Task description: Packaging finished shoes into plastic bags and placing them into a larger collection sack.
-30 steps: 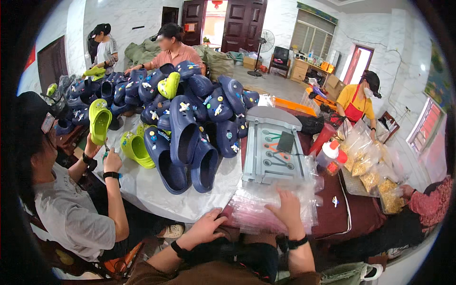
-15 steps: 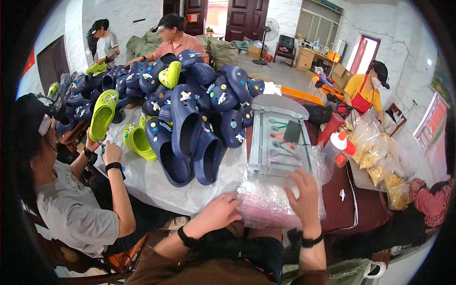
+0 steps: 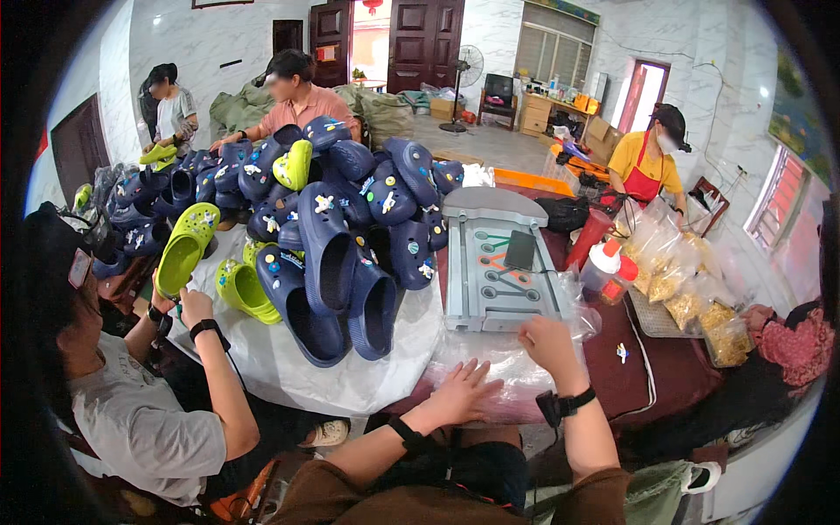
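Clear plastic bags (image 3: 516, 385) lie in a flat, shiny stack at the table's near edge, pinkish toward the bottom. My left hand (image 3: 464, 391) rests on their left side, palm down with fingers spread. Over the right part of the stack is my right hand (image 3: 549, 348), its fingers curled inward; what they hold, if anything, is hidden. Just beyond my hands sits a grey plastic board (image 3: 499, 262) with green, orange and grey spanner-like shapes and a dark flat rectangle (image 3: 520, 251) on it.
Navy clogs (image 3: 328, 249) with charms form a big pile at left, with lime clogs (image 3: 245, 289) among them. A co-worker at left holds a lime clog (image 3: 186, 249). Right are a red-capped bottle (image 3: 602, 265), bags of yellowish bits (image 3: 691, 302) and a small charm (image 3: 622, 353).
My left hand has moved right and flattened onto the plastic bags. My right hand's raised, spread fingers have curled in. The whole view has shifted slightly.
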Motion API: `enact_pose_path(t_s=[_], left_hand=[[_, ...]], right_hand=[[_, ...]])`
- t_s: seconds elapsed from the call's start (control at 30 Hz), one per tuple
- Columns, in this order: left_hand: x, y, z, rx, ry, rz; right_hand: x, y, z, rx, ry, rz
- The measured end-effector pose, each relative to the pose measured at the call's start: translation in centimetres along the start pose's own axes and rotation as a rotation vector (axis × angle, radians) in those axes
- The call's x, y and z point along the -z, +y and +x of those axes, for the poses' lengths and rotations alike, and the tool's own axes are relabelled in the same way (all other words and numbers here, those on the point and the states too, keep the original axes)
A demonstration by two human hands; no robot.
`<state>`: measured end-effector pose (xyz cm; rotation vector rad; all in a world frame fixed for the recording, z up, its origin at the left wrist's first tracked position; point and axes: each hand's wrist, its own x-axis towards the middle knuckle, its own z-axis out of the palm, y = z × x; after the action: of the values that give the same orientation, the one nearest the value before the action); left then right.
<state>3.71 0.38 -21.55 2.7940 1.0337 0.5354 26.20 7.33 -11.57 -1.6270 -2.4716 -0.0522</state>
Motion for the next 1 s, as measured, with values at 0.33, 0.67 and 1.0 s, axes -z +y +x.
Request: enact_pose_path(t_s=[0.33,0.67,1.0], left_hand=[[-0.9,-0.2,-0.2,0.026,-0.016,-0.086],[-0.8,-0.3,-0.1,0.031,0.018,-0.15],[-0.7,-0.4,-0.6,0.029,0.002,-0.136]], right_hand=[[-1.7,-1.6,-7.6,-0.144,0.385,0.218],[1.6,-3.2,-15.2,-0.298,0.949,0.519],[8.5,-10.4,-12.5,0.088,1.328,0.457]])
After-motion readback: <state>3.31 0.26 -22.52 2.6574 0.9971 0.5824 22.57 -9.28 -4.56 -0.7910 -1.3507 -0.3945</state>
